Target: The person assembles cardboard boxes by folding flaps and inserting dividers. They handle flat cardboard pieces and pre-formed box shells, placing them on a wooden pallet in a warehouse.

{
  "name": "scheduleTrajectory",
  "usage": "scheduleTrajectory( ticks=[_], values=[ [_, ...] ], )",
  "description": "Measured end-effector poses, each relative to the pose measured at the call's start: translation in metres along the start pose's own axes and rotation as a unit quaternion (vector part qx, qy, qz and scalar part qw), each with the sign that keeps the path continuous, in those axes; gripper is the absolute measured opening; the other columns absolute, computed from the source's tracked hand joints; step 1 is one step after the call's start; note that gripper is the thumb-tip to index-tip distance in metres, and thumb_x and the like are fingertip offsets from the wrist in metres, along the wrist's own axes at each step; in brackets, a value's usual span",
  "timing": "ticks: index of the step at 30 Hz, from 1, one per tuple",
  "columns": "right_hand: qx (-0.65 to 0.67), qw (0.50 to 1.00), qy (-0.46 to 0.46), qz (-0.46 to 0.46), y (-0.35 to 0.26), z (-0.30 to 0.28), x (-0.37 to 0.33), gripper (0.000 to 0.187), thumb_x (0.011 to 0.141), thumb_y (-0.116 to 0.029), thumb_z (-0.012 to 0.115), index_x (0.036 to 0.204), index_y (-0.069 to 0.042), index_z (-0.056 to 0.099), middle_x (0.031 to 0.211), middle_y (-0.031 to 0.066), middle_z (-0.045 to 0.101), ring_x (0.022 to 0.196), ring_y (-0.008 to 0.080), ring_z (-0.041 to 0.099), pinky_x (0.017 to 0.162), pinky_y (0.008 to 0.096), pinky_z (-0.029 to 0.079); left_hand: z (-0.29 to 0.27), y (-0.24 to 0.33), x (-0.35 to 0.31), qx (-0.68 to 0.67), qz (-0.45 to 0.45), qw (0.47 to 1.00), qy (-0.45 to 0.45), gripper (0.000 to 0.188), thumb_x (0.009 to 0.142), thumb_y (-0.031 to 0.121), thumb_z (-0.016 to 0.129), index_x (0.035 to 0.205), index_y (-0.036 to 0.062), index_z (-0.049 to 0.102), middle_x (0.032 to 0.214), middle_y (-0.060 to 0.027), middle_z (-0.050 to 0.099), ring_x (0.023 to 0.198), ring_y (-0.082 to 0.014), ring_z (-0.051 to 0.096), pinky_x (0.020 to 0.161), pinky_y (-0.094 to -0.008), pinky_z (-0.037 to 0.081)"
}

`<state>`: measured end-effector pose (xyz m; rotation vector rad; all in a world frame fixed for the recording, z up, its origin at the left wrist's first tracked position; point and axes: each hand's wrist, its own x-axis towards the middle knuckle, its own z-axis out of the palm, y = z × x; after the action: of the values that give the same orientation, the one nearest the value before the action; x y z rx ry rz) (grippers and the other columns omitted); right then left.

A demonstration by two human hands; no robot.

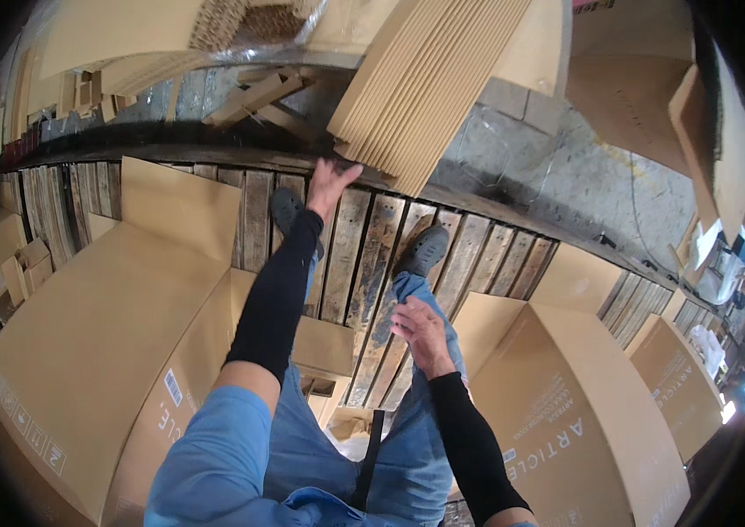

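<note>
My left hand (332, 187) reaches forward with its fingers apart and holds nothing. It is close to the lower left corner of a stack of long folded cardboard pieces (430, 88); whether a fingertip touches the stack I cannot tell. Over my right thigh and knee, my right hand (423, 332) hangs with loosely bent, separated fingers and nothing in them. A large open cardboard box (83, 325) stands at my left, its flaps raised. Another open cardboard box (557, 404) is at my right.
Wooden slats (372, 255) form the platform under my feet. Beyond its edge lies a grey concrete floor (513, 158) with cardboard scraps (254, 98) on it. A further carton (676, 378) stands at the far right. More cardboard pieces (34, 263) are at the left.
</note>
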<state>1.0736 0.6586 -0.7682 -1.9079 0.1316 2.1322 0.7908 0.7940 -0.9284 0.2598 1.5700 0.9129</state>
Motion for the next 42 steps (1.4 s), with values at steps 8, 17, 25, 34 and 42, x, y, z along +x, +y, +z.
scheduleTrajectory(
  ticks=[8,17,25,34,42],
  values=[
    [-0.107,0.990,-0.071,-0.064,0.006,0.038,0.007,0.044,0.096,-0.016,0.069,0.133,0.002,0.055,0.112,0.0112,0.070,0.096,0.0185,0.068,0.081,0.0315,0.057,-0.016,0.006,0.060,0.039,0.023,0.995,-0.085,0.080,0.081,0.026,0.085,0.141,0.0049,0.038,0.127,-0.0101,0.059,0.109,-0.0190,0.064,0.089,-0.0358,0.054],
    [-0.122,0.988,-0.068,-0.065,-0.015,0.052,0.010,0.045,0.095,-0.017,0.069,0.133,0.003,0.055,0.111,0.0124,0.070,0.093,0.0187,0.068,0.081,0.0313,0.057,-0.013,0.013,0.049,0.111,-0.022,0.987,-0.115,0.085,0.076,0.031,0.088,0.140,0.0058,0.039,0.125,-0.0078,0.058,0.102,-0.0179,0.063,0.080,-0.0330,0.054],
    [-0.148,0.985,-0.067,-0.064,-0.033,0.058,0.017,0.045,0.096,-0.018,0.068,0.133,0.004,0.055,0.112,0.0122,0.069,0.094,0.0190,0.068,0.080,0.0315,0.057,0.004,0.009,0.047,0.070,-0.063,0.982,-0.165,0.100,0.075,0.033,0.088,0.148,-0.0047,0.031,0.136,-0.0143,0.054,0.122,-0.0210,0.055,0.103,-0.0354,0.045],
    [-0.114,0.990,-0.053,-0.066,-0.042,0.055,0.021,0.041,0.098,-0.016,0.064,0.133,0.003,0.054,0.111,0.0120,0.070,0.093,0.0191,0.069,0.080,0.0315,0.057,0.006,0.006,0.031,0.033,-0.011,0.988,-0.147,0.078,0.075,0.032,0.086,0.136,-0.0020,0.052,0.127,-0.0111,0.062,0.119,-0.0187,0.057,0.107,-0.0340,0.042],
    [-0.120,0.989,-0.061,-0.057,-0.049,0.056,0.016,0.046,0.096,-0.017,0.068,0.135,0.002,0.052,0.116,0.0127,0.069,0.098,0.0189,0.068,0.082,0.0304,0.055,-0.051,-0.056,-0.033,0.119,-0.047,0.980,-0.150,0.059,0.076,0.022,0.083,0.126,0.0020,0.061,0.113,-0.0044,0.067,0.101,-0.0137,0.062,0.092,-0.0299,0.051]
  ],
)
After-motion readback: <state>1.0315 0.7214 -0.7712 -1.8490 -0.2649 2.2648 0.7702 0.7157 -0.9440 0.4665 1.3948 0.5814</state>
